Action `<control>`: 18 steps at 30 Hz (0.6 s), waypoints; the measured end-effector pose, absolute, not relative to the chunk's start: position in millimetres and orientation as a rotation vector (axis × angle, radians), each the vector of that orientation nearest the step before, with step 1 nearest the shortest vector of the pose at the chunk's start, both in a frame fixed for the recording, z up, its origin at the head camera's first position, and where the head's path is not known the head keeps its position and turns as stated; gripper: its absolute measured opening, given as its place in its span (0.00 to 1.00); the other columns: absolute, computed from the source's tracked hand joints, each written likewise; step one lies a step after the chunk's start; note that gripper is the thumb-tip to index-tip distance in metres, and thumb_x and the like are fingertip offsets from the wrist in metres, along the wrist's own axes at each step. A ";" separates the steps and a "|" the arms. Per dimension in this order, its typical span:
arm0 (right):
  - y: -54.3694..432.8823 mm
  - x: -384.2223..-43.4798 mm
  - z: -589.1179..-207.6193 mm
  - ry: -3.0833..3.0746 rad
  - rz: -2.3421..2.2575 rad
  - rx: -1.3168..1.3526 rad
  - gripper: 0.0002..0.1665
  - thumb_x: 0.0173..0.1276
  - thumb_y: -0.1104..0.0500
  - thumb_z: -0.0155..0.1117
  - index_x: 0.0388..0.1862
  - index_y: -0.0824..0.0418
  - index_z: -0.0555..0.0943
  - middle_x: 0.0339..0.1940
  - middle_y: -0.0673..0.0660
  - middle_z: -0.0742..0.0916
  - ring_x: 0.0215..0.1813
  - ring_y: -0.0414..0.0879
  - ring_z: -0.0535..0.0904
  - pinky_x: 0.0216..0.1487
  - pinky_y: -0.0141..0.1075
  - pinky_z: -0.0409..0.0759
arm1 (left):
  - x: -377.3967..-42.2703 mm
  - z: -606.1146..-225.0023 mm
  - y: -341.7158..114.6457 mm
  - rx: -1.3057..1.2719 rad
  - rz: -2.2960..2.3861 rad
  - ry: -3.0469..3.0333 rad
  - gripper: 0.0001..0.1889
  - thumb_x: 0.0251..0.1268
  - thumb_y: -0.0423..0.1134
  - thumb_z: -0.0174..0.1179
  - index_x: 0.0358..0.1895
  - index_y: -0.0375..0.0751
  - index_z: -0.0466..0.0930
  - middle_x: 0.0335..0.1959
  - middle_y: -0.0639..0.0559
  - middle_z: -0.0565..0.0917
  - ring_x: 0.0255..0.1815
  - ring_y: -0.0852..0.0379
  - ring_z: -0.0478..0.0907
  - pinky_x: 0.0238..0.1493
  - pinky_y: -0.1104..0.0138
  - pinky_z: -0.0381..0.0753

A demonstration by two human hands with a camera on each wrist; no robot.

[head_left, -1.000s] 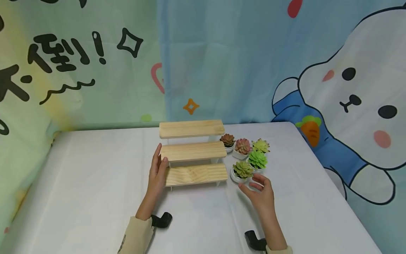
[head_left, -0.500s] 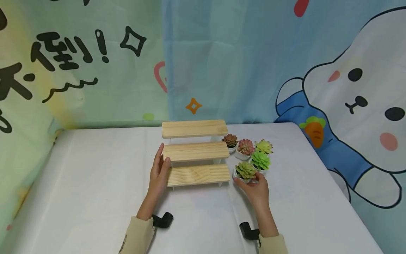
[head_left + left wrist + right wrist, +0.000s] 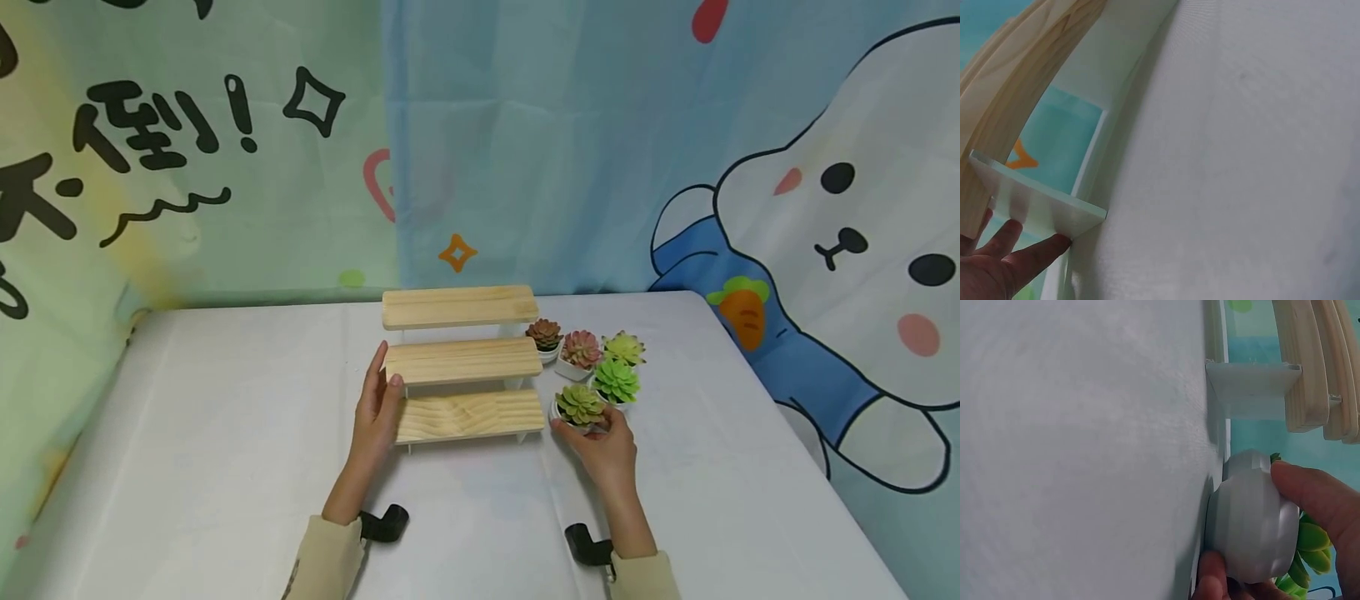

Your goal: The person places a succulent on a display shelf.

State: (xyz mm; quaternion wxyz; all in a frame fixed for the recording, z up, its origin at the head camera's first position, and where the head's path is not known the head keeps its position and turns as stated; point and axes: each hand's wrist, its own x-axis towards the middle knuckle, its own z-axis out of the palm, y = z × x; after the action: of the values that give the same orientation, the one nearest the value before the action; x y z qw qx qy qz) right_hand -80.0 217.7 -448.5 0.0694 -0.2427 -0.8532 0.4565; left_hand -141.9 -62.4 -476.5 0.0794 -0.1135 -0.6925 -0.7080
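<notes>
A three-tier wooden display stand (image 3: 465, 363) with clear supports stands on the white table. My left hand (image 3: 375, 417) rests against its left end, and the left wrist view shows straight fingers (image 3: 1038, 259) touching the clear side support (image 3: 1047, 200). To the right of the stand, my right hand (image 3: 609, 458) grips a green potted succulent (image 3: 579, 403). In the right wrist view, thumb and fingers hold its white ribbed pot (image 3: 1250, 525) from two sides, close to the tabletop. Its leaves (image 3: 1313, 544) are partly hidden by the hand.
Behind the held plant cluster a bright green succulent (image 3: 617, 380), a yellow-green one (image 3: 624, 347), a pink one (image 3: 581, 350) and a brown one (image 3: 543, 335), close to the stand's right end. A printed curtain (image 3: 525, 150) hangs behind the table (image 3: 225, 433).
My right hand has moved in slightly leftward and closed its fingers round the green succulent's pot. The left hand stays at the stand's left end. The view has shifted a little.
</notes>
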 end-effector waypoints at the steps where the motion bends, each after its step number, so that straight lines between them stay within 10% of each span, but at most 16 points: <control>1: 217.7 -80.1 -448.9 -2.568 1.371 -0.735 0.46 0.61 0.54 0.73 0.67 0.78 0.62 0.54 0.74 0.77 0.43 0.56 0.78 0.37 0.35 0.73 | -141.7 -476.7 -62.7 -0.338 -2.118 -2.075 0.28 0.80 0.38 0.43 0.77 0.38 0.50 0.78 0.41 0.51 0.78 0.40 0.46 0.75 0.49 0.48; 18: 216.4 -72.9 -444.3 -2.510 1.458 -0.713 0.45 0.60 0.55 0.74 0.69 0.74 0.63 0.51 0.69 0.79 0.39 0.41 0.73 0.36 0.27 0.72 | -142.8 -476.6 -62.8 -0.339 -2.126 -2.083 0.28 0.80 0.38 0.42 0.78 0.40 0.50 0.79 0.41 0.50 0.78 0.39 0.45 0.75 0.48 0.49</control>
State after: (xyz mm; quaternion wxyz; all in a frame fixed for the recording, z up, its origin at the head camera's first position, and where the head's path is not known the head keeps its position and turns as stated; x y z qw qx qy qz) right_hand -72.9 216.4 -444.3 0.0761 -0.2380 -0.8374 0.4862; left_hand -142.8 -62.8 -476.6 0.0731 -0.1129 -0.6935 -0.7077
